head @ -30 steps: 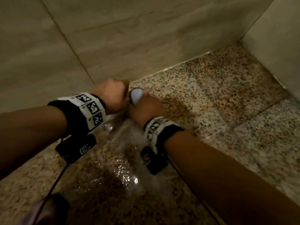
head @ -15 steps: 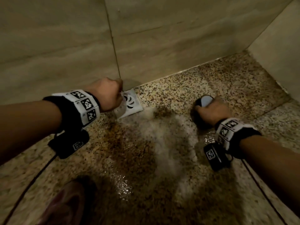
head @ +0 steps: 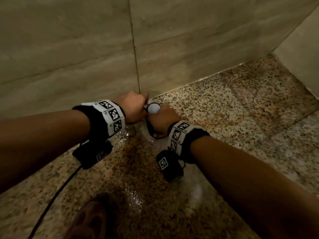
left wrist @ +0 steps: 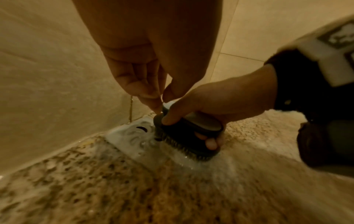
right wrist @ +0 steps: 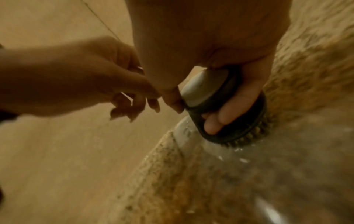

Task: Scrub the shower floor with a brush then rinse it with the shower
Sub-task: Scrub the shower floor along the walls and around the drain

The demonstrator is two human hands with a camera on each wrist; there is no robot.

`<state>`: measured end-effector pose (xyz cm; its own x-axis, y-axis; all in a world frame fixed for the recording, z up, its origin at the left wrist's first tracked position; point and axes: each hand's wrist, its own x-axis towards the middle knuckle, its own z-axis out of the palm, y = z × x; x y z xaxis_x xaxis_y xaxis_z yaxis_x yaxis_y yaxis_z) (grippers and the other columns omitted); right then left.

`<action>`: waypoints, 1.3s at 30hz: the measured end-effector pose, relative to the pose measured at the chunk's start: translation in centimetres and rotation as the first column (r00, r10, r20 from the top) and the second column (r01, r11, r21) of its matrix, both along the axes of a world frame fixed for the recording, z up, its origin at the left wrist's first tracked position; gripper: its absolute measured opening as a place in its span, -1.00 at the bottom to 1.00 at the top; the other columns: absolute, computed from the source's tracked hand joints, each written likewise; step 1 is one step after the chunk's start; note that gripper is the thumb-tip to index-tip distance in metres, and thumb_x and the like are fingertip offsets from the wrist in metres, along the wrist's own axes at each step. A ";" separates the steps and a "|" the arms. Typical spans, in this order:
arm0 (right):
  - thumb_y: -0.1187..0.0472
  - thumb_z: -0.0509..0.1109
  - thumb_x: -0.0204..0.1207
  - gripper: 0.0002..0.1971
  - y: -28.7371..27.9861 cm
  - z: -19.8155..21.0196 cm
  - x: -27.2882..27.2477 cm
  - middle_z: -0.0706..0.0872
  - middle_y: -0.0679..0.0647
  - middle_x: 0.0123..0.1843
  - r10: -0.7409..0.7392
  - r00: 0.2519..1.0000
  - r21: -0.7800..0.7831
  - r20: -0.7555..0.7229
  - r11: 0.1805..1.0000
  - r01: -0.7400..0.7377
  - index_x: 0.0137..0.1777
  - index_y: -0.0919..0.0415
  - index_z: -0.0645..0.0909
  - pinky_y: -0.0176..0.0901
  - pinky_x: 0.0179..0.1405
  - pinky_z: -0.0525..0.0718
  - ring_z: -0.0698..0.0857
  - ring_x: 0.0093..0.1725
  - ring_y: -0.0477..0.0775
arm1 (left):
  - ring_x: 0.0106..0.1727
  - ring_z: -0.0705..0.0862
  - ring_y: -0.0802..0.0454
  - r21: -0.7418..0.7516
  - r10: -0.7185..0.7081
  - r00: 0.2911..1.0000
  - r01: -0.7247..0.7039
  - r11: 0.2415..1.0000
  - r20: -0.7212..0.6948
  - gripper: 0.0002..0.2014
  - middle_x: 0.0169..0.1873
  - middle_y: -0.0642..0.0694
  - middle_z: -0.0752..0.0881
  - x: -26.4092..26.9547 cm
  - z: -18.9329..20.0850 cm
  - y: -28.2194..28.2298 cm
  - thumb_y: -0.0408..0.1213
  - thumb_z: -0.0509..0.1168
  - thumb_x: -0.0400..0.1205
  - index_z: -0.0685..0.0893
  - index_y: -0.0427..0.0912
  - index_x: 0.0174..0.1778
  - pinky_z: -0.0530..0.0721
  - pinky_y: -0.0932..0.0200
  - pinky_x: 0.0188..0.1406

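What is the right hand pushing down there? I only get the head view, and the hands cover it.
Observer: A dark scrubbing brush, bristles down, its end over a white drain cover.
Visitor: How is it held?
Observer: The right hand has its fingers through the brush's handle loop.
Visitor: And the left hand?
Observer: The left hand hangs beside the brush's tip, fingers curled; whether it pinches anything is unclear.
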<state>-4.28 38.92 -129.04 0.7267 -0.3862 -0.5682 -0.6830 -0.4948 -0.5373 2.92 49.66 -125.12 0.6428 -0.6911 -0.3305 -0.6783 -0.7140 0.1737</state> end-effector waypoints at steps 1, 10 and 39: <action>-0.19 0.37 0.53 -0.11 -0.5 0.7 0.1 0.51 0.28 0.46 -0.018 1.000 -0.008 0.024 1.000 0.018 0.66 0.30 0.08 -0.21 -0.15 0.52 0.61 0.25 0.27 | 0.01 0.66 -0.27 -0.002 -0.007 1.000 0.007 1.000 0.009 -0.72 0.00 -0.31 0.70 0.1 0.1 0.1 -0.18 0.23 0.62 0.50 -0.20 0.21 0.46 0.12 -0.23; -0.35 0.27 0.49 -0.40 -9.9 2.2 -7.0 0.71 0.26 0.18 -0.044 0.974 -0.318 -0.222 0.948 -0.029 0.13 0.22 0.66 -0.10 -0.16 0.54 0.68 0.05 0.28 | -0.10 0.63 -0.16 -0.002 -0.121 0.993 0.121 0.993 -0.007 -0.75 -0.04 -0.16 0.70 -0.2 1.0 -0.7 -0.20 0.19 0.65 0.50 -0.14 0.23 0.54 0.13 -0.23; -0.27 0.48 0.39 -0.26 3.5 0.4 -0.4 0.70 0.16 0.27 0.881 0.473 -0.354 0.013 0.447 -0.822 0.51 0.04 0.43 -0.09 0.11 0.59 0.68 0.19 0.22 | -0.26 0.52 -0.19 -0.094 -0.014 0.967 0.039 0.995 0.253 -0.75 -0.21 -0.24 0.60 0.2 3.4 5.1 -0.11 0.13 0.69 0.43 -0.21 0.13 0.41 0.06 -0.32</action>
<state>-4.64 42.41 -128.65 0.8418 0.3787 -0.3846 0.2544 -0.9068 -0.3361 3.10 54.78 -121.69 0.6775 -0.7299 -0.0908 -0.7275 -0.6832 0.0630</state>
